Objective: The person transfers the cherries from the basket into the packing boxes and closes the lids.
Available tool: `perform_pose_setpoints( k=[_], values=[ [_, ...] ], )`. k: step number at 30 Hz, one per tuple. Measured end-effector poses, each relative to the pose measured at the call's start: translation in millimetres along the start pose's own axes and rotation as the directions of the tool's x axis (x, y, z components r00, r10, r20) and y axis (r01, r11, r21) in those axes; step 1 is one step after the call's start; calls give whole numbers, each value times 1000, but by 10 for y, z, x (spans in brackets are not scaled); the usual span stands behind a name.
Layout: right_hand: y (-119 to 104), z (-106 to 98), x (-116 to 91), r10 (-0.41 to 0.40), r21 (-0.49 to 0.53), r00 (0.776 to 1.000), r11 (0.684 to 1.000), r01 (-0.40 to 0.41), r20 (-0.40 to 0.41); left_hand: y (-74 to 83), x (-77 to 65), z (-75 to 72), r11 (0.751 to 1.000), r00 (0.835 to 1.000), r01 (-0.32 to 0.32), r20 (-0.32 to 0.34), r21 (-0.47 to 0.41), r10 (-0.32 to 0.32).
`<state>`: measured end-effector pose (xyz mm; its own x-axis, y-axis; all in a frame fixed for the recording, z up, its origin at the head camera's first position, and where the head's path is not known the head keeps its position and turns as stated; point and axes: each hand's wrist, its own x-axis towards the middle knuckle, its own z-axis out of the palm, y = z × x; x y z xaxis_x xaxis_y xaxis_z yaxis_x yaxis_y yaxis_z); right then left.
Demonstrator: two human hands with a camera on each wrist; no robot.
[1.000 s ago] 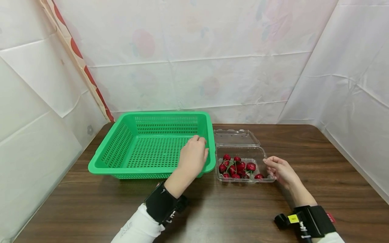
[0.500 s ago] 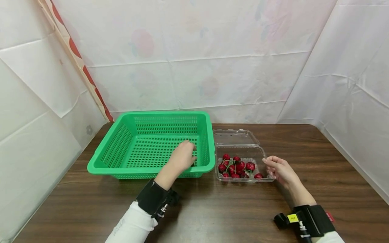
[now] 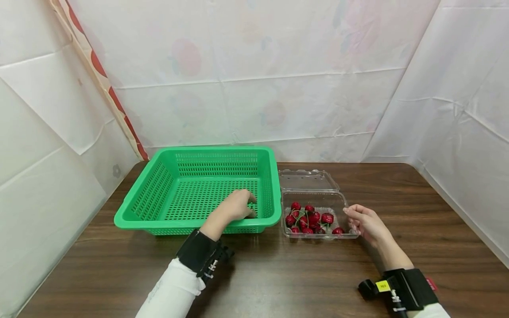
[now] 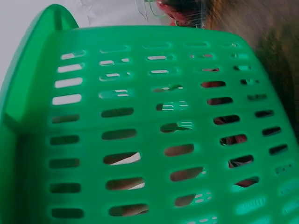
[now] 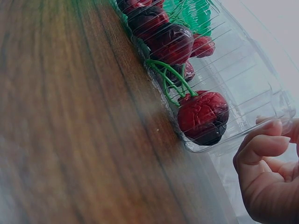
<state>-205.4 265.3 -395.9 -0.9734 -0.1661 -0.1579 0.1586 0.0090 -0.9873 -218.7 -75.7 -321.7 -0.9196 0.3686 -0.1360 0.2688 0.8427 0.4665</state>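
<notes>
My left hand (image 3: 235, 205) reaches over the near rim into the green plastic basket (image 3: 161, 222), low near its right front corner. Its thumb and forefinger stand apart; whatever lies between or below the fingertips is hidden. Through the slots of the basket wall (image 4: 140, 123), the left wrist view shows bits of skin and dark red patches. My right hand (image 3: 367, 223) pinches the right edge of a clear plastic clamshell box (image 3: 338, 201). Inside that box sit several dark red cherries (image 3: 314, 217) with green stems; one wrinkled cherry (image 5: 203, 116) lies closest to the right hand (image 5: 271, 172).
The box's hinged lid (image 3: 308, 180) lies back, away from me. Basket and box stand side by side on a dark wooden table (image 3: 294, 278). White sheets (image 3: 254, 88) hang behind and along both sides.
My left hand has moved left and down into the basket, from above its right side. The right hand and the clamshell box have stayed in place.
</notes>
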Motion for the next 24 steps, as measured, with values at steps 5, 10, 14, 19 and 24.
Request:
perform_pose_setpoints(
  k=[5, 10, 14, 19, 24],
  values=[
    [7, -1, 4, 0, -4, 1000, 1000, 0, 0, -32, 22, 4, 1000, 1000, -12, 27, 3, 12],
    [10, -4, 8, -3, -4, 1000, 1000, 3, 0, -43, 40, 10, 1000, 1000, -9, 25, 5, 8],
    [6, -2, 1, 0, -6, 1000, 1000, 0, -2, -53, 44, 19, 1000, 1000, -11, 21, 4, 11],
    [2, 1, -6, 7, -2, 1000, 1000, -7, -2, -58, 39, 23, 1000, 1000, 1, 11, -14, -1],
    [-1, 2, -5, 8, -2, 1000, 1000, -8, 4, -58, 26, 16, 999, 1000, -3, -8, -45, 3]
  ],
)
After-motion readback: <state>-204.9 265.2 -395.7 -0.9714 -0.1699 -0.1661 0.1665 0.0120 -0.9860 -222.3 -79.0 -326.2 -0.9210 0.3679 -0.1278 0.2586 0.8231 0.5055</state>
